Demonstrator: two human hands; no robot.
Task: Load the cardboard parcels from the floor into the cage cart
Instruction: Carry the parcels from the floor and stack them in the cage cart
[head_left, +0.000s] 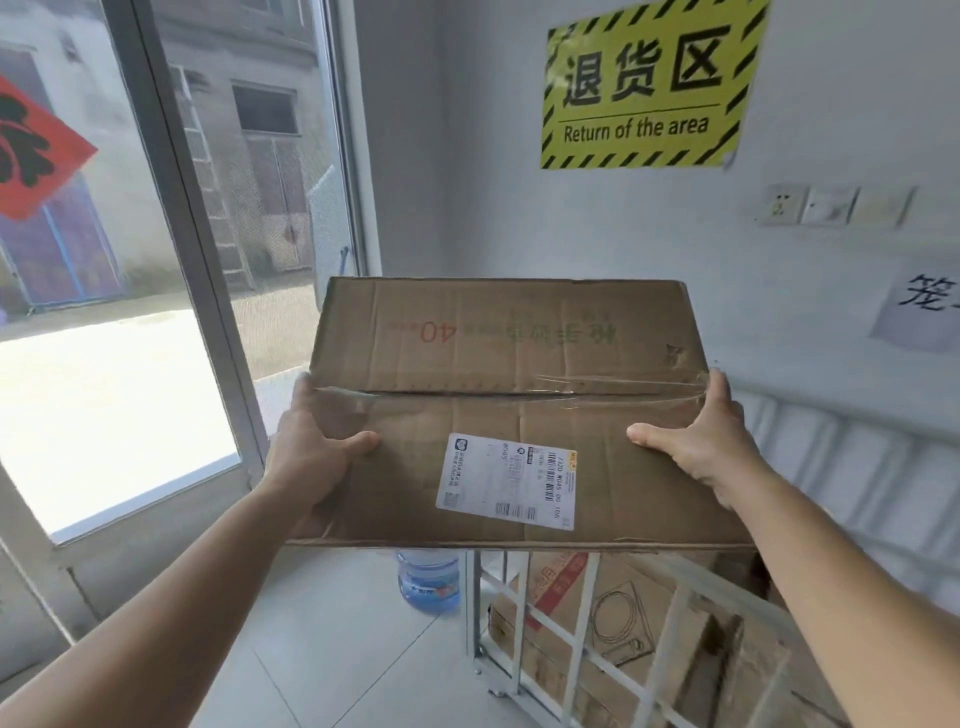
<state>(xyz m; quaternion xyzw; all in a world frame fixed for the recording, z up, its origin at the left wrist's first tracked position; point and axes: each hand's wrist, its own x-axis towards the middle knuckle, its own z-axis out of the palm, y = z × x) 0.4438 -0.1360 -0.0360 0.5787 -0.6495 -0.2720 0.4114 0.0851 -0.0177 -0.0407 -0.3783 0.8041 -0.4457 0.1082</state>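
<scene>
I hold a large brown cardboard parcel (498, 364) up in front of me, its taped seam and white shipping label facing me. My left hand (306, 447) grips its left side with the thumb on top. My right hand (696, 436) grips its right side the same way. Below the parcel, at the lower right, stands the white metal cage cart (582, 649). Cardboard boxes (618, 613) lie inside it behind the bars. The parcel hangs above the cart's near left corner and hides part of its top.
A blue water jug (428, 582) stands on the tiled floor just left of the cart. A glass door (156, 312) fills the left side. The white wall ahead carries a yellow sign (649, 83) and wall sockets (831, 205).
</scene>
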